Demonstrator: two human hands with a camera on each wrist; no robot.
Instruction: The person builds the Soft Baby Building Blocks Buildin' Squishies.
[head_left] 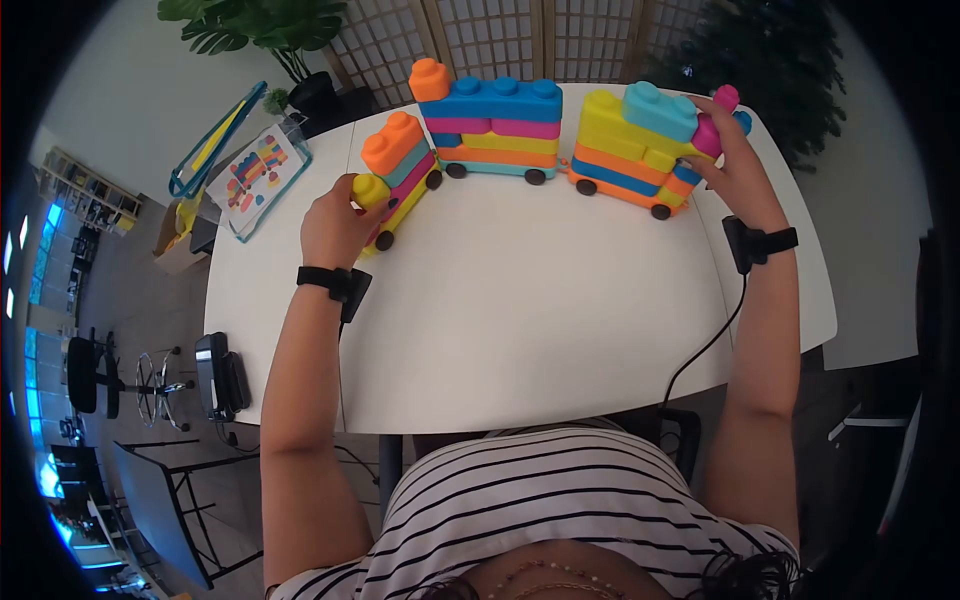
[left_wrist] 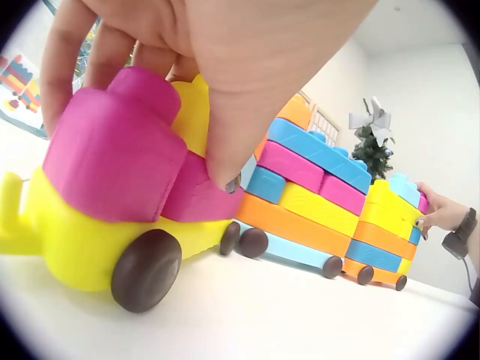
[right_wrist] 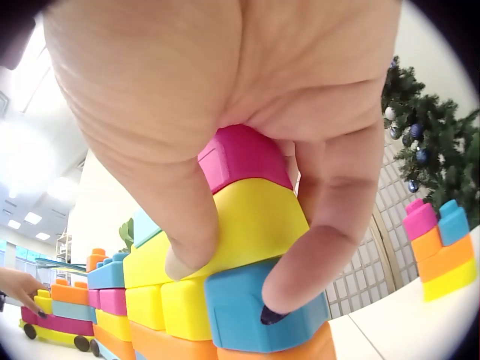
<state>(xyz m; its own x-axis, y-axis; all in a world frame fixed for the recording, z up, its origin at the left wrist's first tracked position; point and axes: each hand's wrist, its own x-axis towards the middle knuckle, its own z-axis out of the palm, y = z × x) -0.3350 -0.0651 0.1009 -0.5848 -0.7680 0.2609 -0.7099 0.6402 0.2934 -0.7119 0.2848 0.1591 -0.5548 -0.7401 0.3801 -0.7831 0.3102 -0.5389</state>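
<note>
A toy train of big plastic building blocks stands in a curve across the table, its three wagons end to end on dark wheels. My left hand grips the left wagon from above. In the left wrist view, its thumb lies against a magenta block side, with the fingers around the far side. The middle wagon has a long blue block on top. My right hand grips the end of the right wagon; in the right wrist view, thumb and finger straddle a yellow block, one fingertip on a blue block.
Behind my right hand stands a small block stack. A clear bin with a picture card sits at the table's left edge. A cable runs from the right wrist band over the front edge. A folding screen stands behind.
</note>
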